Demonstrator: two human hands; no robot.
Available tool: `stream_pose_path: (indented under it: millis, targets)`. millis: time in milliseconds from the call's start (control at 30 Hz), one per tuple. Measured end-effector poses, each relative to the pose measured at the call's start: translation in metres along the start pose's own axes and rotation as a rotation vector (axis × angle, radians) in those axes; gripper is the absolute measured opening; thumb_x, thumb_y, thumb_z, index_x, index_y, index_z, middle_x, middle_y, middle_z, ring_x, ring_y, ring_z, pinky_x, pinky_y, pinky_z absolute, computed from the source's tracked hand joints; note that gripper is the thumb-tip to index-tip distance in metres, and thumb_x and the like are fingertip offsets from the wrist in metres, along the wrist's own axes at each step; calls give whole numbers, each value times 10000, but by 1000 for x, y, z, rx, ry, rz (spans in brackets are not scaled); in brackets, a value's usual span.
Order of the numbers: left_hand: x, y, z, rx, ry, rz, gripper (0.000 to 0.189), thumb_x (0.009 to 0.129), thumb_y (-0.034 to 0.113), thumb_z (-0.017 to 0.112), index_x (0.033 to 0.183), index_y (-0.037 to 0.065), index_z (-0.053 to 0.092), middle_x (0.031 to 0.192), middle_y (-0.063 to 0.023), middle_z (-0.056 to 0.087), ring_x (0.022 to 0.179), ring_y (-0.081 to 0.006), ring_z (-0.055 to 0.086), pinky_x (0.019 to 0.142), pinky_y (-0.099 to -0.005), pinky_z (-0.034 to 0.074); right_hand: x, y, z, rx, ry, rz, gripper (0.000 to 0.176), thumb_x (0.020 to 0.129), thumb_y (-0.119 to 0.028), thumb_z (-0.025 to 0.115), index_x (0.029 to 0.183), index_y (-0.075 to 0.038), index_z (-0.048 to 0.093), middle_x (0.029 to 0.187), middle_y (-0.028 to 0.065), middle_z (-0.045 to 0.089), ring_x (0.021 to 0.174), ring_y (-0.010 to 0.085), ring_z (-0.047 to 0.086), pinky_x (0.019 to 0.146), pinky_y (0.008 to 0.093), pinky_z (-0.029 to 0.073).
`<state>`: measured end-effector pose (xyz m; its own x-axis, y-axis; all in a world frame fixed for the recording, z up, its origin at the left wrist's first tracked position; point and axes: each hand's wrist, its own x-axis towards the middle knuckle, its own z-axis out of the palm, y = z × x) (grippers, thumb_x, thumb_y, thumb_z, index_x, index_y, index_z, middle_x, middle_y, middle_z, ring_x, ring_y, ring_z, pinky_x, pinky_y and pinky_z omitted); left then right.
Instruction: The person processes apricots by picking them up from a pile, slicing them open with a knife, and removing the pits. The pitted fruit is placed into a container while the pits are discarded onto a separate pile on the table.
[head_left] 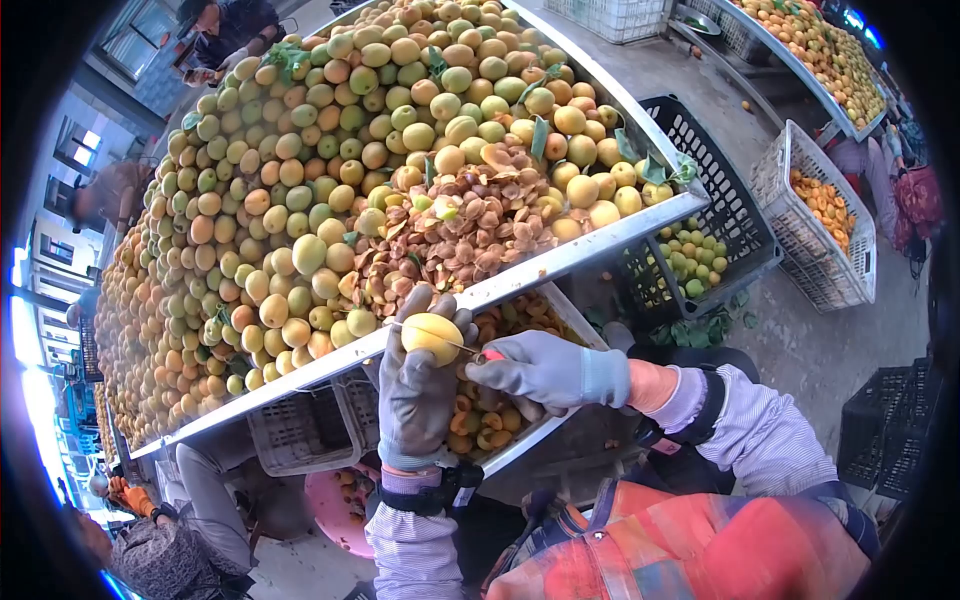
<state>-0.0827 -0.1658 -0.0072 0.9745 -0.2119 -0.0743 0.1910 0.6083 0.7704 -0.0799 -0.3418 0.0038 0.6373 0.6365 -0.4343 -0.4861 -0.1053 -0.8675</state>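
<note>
Across a wide, metal-rimmed counter [620, 232], a deep heap of green, yellow and orange apricots [310, 255] is spread, and a pile of brown pits [465, 225] is gathered just inside the counter's near rim. By that same rim, on its near side, a yellow apricot [430, 338] is gripped by the fingers of the grey-gloved left hand [415, 385]. A small tool with a red handle [492, 354] is pinched in the closed right hand [550, 370], which is also gloved; its thin metal end is held at the apricot, but whether the flesh is pierced cannot be told. Below the counter's near rim, under the hands, cut fruit is held in a pale-edged tray [525, 445]. A grey crate [300, 435] and a pink basin [335, 510] are also placed beneath the counter's near side. Beside the counter's right end, green fruit is contained in a black crate [745, 200]; farther from that end, orange fruit pieces are held in a white crate [800, 255]. Beyond the counter's far edge, another person [235, 30] is seen.
</note>
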Motion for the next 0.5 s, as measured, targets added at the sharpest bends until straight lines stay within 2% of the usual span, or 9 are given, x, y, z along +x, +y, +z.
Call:
stream_pose_path:
  millis: [100, 167, 233, 267, 333, 433, 500]
  targets:
    - [2, -12, -5, -158, 10, -53, 775, 772, 298, 712, 1361, 20, 293, 1260, -150, 478, 1139, -279, 494, 1008, -414, 377, 11, 18, 3, 10, 18, -54, 514, 843, -579, 514, 794, -68, 535, 539, 8, 491, 425, 86, 478, 352, 213, 357]
    - [3, -12, -3, -158, 16, -52, 782, 780, 308, 701, 1368, 18, 276, 1265, -143, 476, 1137, -281, 491, 1008, -417, 372, 13, 17, 3, -3, 24, -78, 513, 844, -581, 511, 796, -71, 534, 534, 3, 486, 428, 86, 484, 349, 214, 362]
    - [0, -9, 0, -135, 18, -52, 770, 790, 310, 689, 1370, 22, 272, 1264, -133, 479, 1136, -268, 489, 992, -405, 384, 10, 11, 6, 3, 6, -18, 514, 856, -576, 492, 792, -67, 535, 514, -1, 476, 412, 88, 484, 336, 214, 364]
    - [-1, -6, 3, -136, 19, -51, 770, 790, 310, 689, 1370, 22, 272, 1264, -133, 479, 1136, -268, 489, 992, -405, 384, 6, 6, 9, 49, 20, -59, 529, 865, -580, 468, 784, -64, 547, 486, -1, 461, 374, 83, 462, 324, 209, 359]
    - [-1, 1, 7, 35, -35, -26, 755, 808, 325, 667, 1374, 27, 267, 1247, -135, 493, 1143, -260, 483, 976, -394, 396, 2, -3, 6, 46, -21, -43, 538, 867, -584, 460, 789, -60, 554, 477, -2, 459, 358, 80, 447, 325, 203, 355]
    - [1, -7, -5, 105, -40, 28, 740, 817, 330, 656, 1376, 36, 270, 1225, -132, 513, 1134, -252, 490, 963, -383, 404, 2, -1, 4, 85, -72, -3, 556, 869, -591, 447, 788, -53, 565, 457, -7, 450, 341, 72, 429, 320, 195, 339]
    - [-2, -11, -7, 26, -61, 6, 697, 843, 318, 621, 1376, 28, 277, 1254, -145, 499, 1174, -277, 465, 1004, -411, 369, 6, 7, 6, 129, -85, 21, 564, 869, -594, 443, 783, -50, 569, 446, -12, 443, 339, 69, 427, 314, 193, 328]
